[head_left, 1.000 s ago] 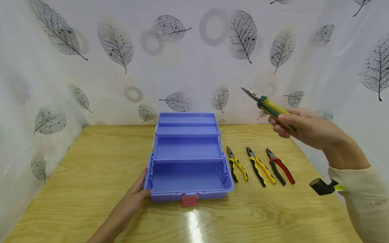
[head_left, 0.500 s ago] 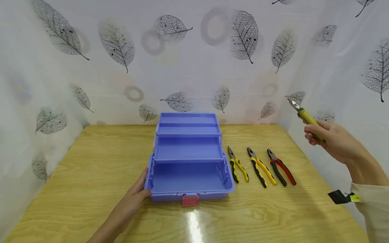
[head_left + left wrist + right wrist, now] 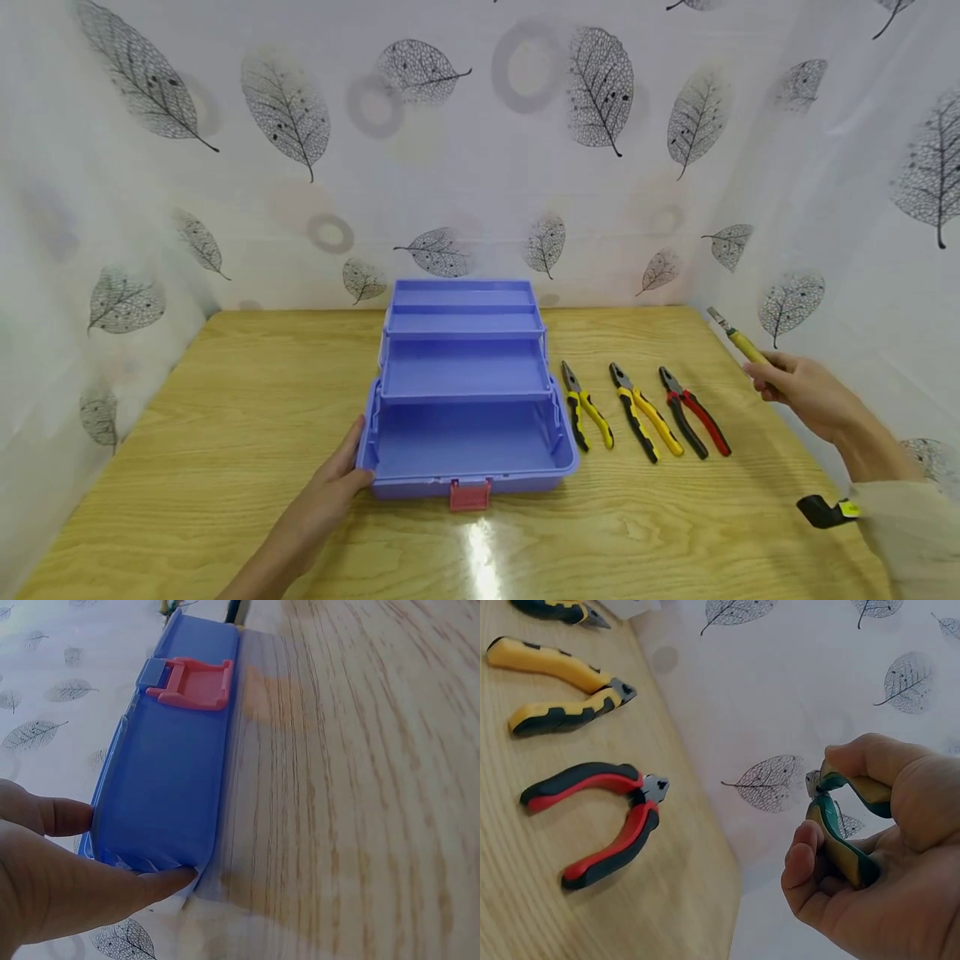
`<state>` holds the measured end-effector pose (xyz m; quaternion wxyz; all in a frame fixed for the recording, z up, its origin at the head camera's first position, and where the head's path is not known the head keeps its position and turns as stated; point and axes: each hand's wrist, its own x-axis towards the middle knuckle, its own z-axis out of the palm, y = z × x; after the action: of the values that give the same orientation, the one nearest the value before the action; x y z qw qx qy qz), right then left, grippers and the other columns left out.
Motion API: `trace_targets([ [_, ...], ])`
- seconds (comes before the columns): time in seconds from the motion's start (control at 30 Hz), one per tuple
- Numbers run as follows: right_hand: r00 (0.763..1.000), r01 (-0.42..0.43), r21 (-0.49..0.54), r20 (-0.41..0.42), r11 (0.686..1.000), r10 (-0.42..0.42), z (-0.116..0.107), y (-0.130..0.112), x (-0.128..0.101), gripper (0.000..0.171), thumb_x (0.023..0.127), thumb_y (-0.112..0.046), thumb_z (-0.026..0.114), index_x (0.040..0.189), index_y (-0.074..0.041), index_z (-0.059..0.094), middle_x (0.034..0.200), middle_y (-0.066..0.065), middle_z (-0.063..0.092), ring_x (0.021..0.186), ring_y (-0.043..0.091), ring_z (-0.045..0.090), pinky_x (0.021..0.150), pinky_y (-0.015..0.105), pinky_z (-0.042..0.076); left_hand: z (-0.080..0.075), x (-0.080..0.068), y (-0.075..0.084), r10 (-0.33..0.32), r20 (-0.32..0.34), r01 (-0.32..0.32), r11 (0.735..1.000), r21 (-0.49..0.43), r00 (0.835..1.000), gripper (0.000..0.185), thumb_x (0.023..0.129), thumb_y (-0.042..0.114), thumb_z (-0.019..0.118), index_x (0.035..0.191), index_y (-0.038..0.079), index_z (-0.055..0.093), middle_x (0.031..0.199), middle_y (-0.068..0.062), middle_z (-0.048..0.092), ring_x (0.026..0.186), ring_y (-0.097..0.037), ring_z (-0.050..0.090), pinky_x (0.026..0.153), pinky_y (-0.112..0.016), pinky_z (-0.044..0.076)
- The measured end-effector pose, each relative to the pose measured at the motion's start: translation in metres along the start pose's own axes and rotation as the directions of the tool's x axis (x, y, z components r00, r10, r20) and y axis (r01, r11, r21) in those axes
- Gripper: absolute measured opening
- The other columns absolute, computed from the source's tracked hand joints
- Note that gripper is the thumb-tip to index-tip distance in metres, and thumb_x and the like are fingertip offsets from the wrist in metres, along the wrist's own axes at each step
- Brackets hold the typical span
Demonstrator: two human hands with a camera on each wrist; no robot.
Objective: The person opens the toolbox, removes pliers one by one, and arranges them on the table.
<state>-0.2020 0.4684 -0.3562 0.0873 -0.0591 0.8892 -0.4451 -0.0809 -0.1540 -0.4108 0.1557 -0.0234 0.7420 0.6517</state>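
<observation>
The table (image 3: 225,400), wood-grained and glossy, fills the lower half of the head view. At its centre stands the blue toolbox (image 3: 465,400), tiers folded back and open, red latch toward the viewer; it looks like thin moulded plastic, light and liable to slide on the smooth top. The left hand (image 3: 333,492) lies with straight fingers pressed flat against the box's lower left corner, which should steady it. Right of the box three pairs lie side by side: yellow-black pliers (image 3: 587,408), larger yellow pliers (image 3: 643,412), red-black pliers (image 3: 693,412). At the right edge of the frame the right hand (image 3: 798,387) is curled round the handles of the green-yellow pliers (image 3: 840,825), held above the table near its right edge, nose pointing up and away. These appear rigid steel, moderately heavy for their size, with rubbery sleeves; the sleeved handles are judged the sound place to hold.
</observation>
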Motion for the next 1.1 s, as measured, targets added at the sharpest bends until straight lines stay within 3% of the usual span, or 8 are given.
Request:
trace_targets([
  [0.27, 0.993, -0.118, -0.12, 0.016, 0.986, 0.12, 0.008, 0.03, -0.004, 0.068, 0.111, -0.029, 0.047, 0.148, 0.023, 0.025, 0.091, 0.01, 0.054, 0.08, 0.02, 0.054, 0.074, 0.031, 0.052, 0.001, 0.0, 0.0, 0.007, 0.004, -0.007, 1.0, -0.002, 1.0, 0.079, 0.102, 0.003, 0.044, 0.166, 0.01, -0.002, 0.171, -0.013, -0.008, 0.156, -0.037, -0.01, 0.123, -0.061, -0.001],
  [0.47, 0.991, -0.126, -0.16, 0.024, 0.979, 0.131, 0.016, 0.043, -0.005, 0.058, 0.11, -0.027, 0.049, 0.139, 0.022, 0.036, 0.09, 0.009, 0.051, 0.077, 0.02, 0.049, 0.068, 0.034, 0.046, 0.001, -0.001, 0.001, 0.008, 0.007, -0.008, 1.0, 0.0, 1.0, 0.079, 0.102, 0.004, 0.044, 0.166, 0.01, -0.003, 0.171, -0.013, -0.007, 0.156, -0.038, -0.009, 0.123, -0.062, -0.001],
  [0.7, 0.994, -0.094, -0.163, 0.045, 0.982, 0.103, 0.023, 0.046, -0.006, 0.039, 0.109, -0.023, 0.052, 0.121, 0.014, 0.047, 0.087, 0.011, 0.053, 0.072, 0.019, 0.049, 0.062, 0.035, 0.049, 0.001, 0.0, 0.001, 0.006, 0.011, -0.006, 1.0, -0.002, 1.0, 0.079, 0.102, 0.004, 0.043, 0.166, 0.01, -0.003, 0.171, -0.013, -0.008, 0.156, -0.038, -0.009, 0.123, -0.062, 0.0],
  [0.93, 0.992, -0.118, -0.209, 0.021, 0.971, 0.125, 0.025, 0.054, -0.006, 0.039, 0.107, -0.023, 0.056, 0.119, 0.014, 0.049, 0.088, 0.012, 0.052, 0.073, 0.019, 0.047, 0.061, 0.031, 0.045, 0.002, 0.001, 0.0, 0.013, 0.011, -0.013, 1.0, -0.007, 1.0, 0.079, 0.102, 0.003, 0.043, 0.166, 0.009, -0.004, 0.171, -0.014, -0.008, 0.156, -0.038, -0.008, 0.123, -0.061, 0.001],
  [1.1, 0.992, -0.118, -0.257, 0.007, 0.959, 0.124, 0.026, 0.06, -0.007, 0.046, 0.106, -0.025, 0.057, 0.125, 0.016, 0.048, 0.092, 0.013, 0.054, 0.077, 0.019, 0.047, 0.063, 0.031, 0.043, 0.003, 0.0, 0.0, 0.013, 0.011, -0.013, 1.0, 0.002, 1.0, 0.079, 0.102, 0.004, 0.044, 0.166, 0.01, -0.003, 0.171, -0.015, -0.008, 0.156, -0.039, -0.007, 0.122, -0.062, 0.001],
])
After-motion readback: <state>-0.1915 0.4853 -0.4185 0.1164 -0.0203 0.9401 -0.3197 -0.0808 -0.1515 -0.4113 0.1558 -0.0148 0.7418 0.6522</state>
